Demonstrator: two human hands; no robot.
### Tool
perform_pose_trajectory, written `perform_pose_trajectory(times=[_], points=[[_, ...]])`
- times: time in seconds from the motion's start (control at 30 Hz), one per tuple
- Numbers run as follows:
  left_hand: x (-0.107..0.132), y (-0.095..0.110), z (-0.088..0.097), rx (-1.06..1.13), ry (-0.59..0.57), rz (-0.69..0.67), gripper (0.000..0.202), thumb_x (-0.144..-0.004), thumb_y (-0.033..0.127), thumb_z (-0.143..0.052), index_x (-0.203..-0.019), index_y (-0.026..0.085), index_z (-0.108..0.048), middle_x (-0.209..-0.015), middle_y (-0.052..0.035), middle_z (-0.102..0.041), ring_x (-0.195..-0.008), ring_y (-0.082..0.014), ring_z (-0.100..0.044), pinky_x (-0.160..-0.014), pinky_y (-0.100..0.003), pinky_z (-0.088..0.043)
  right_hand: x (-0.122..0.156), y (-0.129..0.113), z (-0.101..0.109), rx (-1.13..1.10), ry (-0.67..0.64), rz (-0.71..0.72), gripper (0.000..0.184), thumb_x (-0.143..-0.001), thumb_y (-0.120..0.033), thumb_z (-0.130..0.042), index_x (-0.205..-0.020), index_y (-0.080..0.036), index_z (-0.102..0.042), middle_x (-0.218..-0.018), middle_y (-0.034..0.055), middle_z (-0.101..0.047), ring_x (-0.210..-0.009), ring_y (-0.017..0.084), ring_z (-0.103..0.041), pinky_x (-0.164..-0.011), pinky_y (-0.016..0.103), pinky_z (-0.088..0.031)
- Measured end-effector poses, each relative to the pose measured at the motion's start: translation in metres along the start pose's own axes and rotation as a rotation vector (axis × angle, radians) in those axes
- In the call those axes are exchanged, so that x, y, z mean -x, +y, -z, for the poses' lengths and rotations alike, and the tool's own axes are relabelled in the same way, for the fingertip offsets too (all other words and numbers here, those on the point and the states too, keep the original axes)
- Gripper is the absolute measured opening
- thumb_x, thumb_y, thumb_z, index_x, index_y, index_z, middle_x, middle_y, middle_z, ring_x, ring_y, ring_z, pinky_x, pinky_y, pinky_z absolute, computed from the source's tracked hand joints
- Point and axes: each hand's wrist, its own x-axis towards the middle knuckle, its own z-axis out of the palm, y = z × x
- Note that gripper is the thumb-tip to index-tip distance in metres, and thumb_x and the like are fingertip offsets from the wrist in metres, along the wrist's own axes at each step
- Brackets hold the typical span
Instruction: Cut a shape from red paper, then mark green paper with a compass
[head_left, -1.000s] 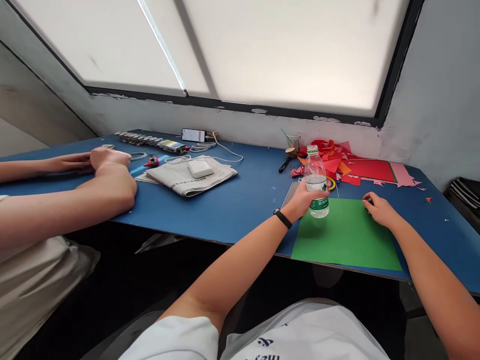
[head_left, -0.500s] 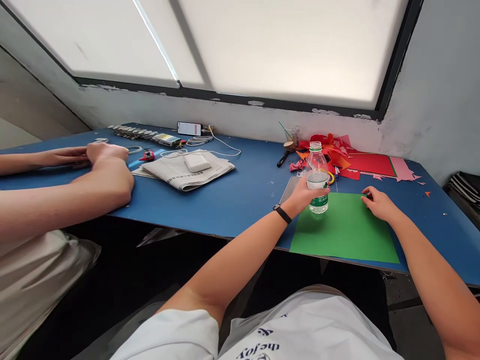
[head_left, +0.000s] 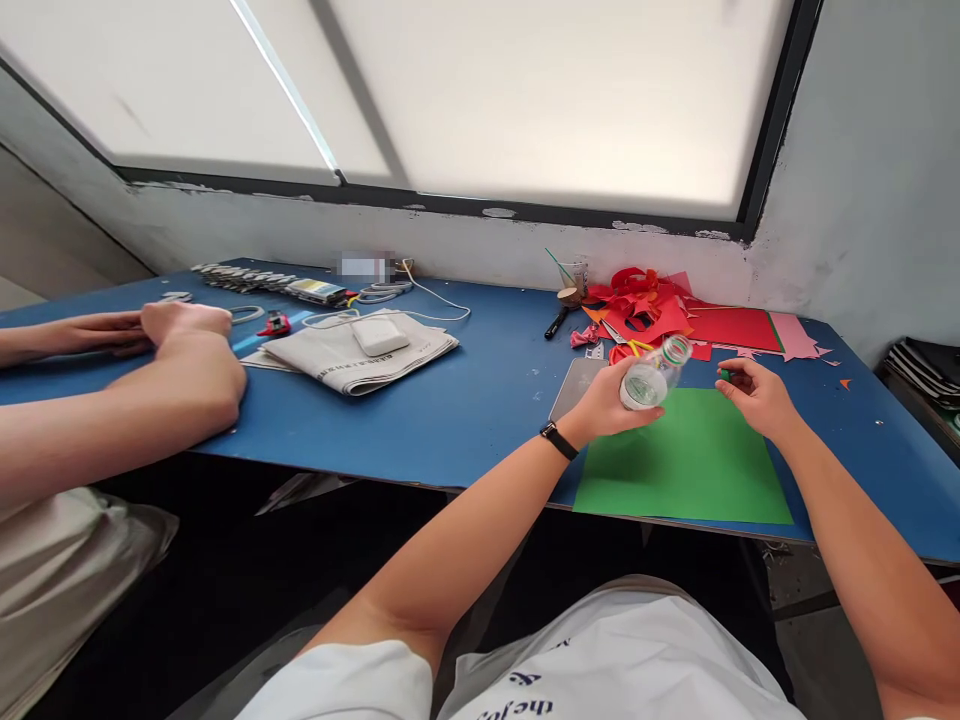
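My left hand is wrapped round a clear plastic water bottle. The bottle is uncapped, tilted with its mouth toward me and to the right, and some water shows inside. Between the fingertips of my right hand is a small green bottle cap, partly covered by the fingers. Both hands are over or beside a green sheet of paper at the table's front edge. A grey flat device, partly hidden, lies behind my left hand.
Red paper scraps and a pink sheet lie at the back right, near a black marker. On the left are a folded newspaper with a white box on it, cables, and a co-worker's arms.
The bottle has gone from upright to tilted toward me and the right. My right hand has risen slightly with the cap, and the view has shifted a little.
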Motion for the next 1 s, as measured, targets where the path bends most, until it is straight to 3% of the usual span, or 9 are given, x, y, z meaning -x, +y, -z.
perform_pose_trajectory(times=[0.07, 0.17, 0.27, 0.37, 0.47, 0.63, 0.87, 1.0], points=[[0.0, 0.005, -0.002, -0.076, -0.019, -0.035, 0.057, -0.067, 0.043, -0.1, -0.113, 0.021, -0.074, -0.099, -0.0085, -0.08, -0.088, -0.0281, -0.073, -0.081, -0.039, -0.055, 0.007, -0.015, 0.004, -0.131, 0.018, 0.083, 0.049, -0.093, -0.064, -0.077, -0.124, -0.025, -0.074, -0.119, 0.0109, -0.084, -0.098, 0.025, -0.079, -0.088, 0.044, -0.069], [0.001, 0.013, -0.006, -0.168, -0.028, -0.073, 0.059, -0.07, 0.042, -0.097, -0.121, 0.023, -0.075, -0.106, -0.0097, -0.082, -0.093, -0.0318, -0.076, -0.087, -0.042, -0.057, 0.019, -0.04, 0.008, -0.397, 0.079, 0.264, 0.045, -0.093, -0.06, -0.086, -0.122, -0.027, -0.075, -0.119, 0.0098, -0.086, -0.097, 0.026, -0.083, -0.085, 0.044, -0.071], [0.001, 0.017, -0.01, -0.236, -0.057, -0.089, 0.06, -0.071, 0.041, -0.095, -0.125, 0.024, -0.077, -0.113, -0.0105, -0.083, -0.1, -0.0352, -0.078, -0.091, -0.044, -0.058, 0.026, -0.059, 0.008, -0.421, 0.146, 0.384, 0.04, -0.095, -0.057, -0.087, -0.121, -0.028, -0.079, -0.116, 0.0097, -0.087, -0.1, 0.027, -0.084, -0.084, 0.042, -0.073], [0.002, 0.017, -0.012, -0.282, -0.089, -0.091, 0.059, -0.072, 0.043, -0.093, -0.126, 0.024, -0.077, -0.117, -0.0119, -0.084, -0.103, -0.037, -0.079, -0.091, -0.044, -0.058, 0.026, -0.072, 0.011, -0.309, 0.125, 0.491, 0.035, -0.099, -0.054, -0.084, -0.125, -0.03, -0.082, -0.117, 0.0092, -0.088, -0.106, 0.029, -0.084, -0.086, 0.044, -0.073], [0.003, 0.015, -0.011, -0.309, -0.096, -0.094, 0.061, -0.073, 0.045, -0.092, -0.128, 0.023, -0.076, -0.12, -0.0135, -0.083, -0.106, -0.0383, -0.079, -0.094, -0.045, -0.059, 0.024, -0.083, 0.021, -0.084, 0.071, 0.657, 0.029, -0.102, -0.038, -0.082, -0.131, -0.034, -0.083, -0.124, 0.0075, -0.087, -0.11, 0.03, -0.084, -0.092, 0.046, -0.072], [0.003, 0.014, -0.006, -0.315, -0.104, -0.104, 0.061, -0.073, 0.043, -0.092, -0.128, 0.022, -0.076, -0.119, -0.0147, -0.083, -0.107, -0.0394, -0.079, -0.095, -0.046, -0.058, 0.02, -0.1, 0.039, 0.172, -0.015, 0.813, 0.038, -0.105, -0.02, -0.077, -0.138, -0.038, -0.079, -0.131, 0.0046, -0.086, -0.116, 0.029, -0.084, -0.106, 0.049, -0.069], [0.001, 0.02, 0.004, -0.247, -0.175, -0.138, 0.055, -0.074, 0.047, -0.092, -0.121, 0.023, -0.077, -0.104, -0.0084, -0.084, -0.087, -0.0304, -0.078, -0.079, -0.038, -0.057, 0.011, -0.122, 0.044, 0.156, -0.188, 0.856, 0.029, -0.112, -0.022, -0.063, -0.131, -0.037, -0.078, -0.131, 0.0026, -0.086, -0.115, 0.027, -0.084, -0.098, 0.044, -0.071], [0.002, 0.018, 0.002, -0.267, -0.101, -0.138, 0.055, -0.075, 0.05, -0.091, -0.121, 0.023, -0.076, -0.106, -0.0094, -0.084, -0.09, -0.0318, -0.078, -0.081, -0.04, -0.057, 0.005, -0.125, 0.038, 0.303, -0.105, 0.845, 0.022, -0.11, -0.042, -0.07, -0.129, -0.032, -0.074, -0.115, 0.0086, -0.085, -0.104, 0.032, -0.08, -0.093, 0.048, -0.066]])
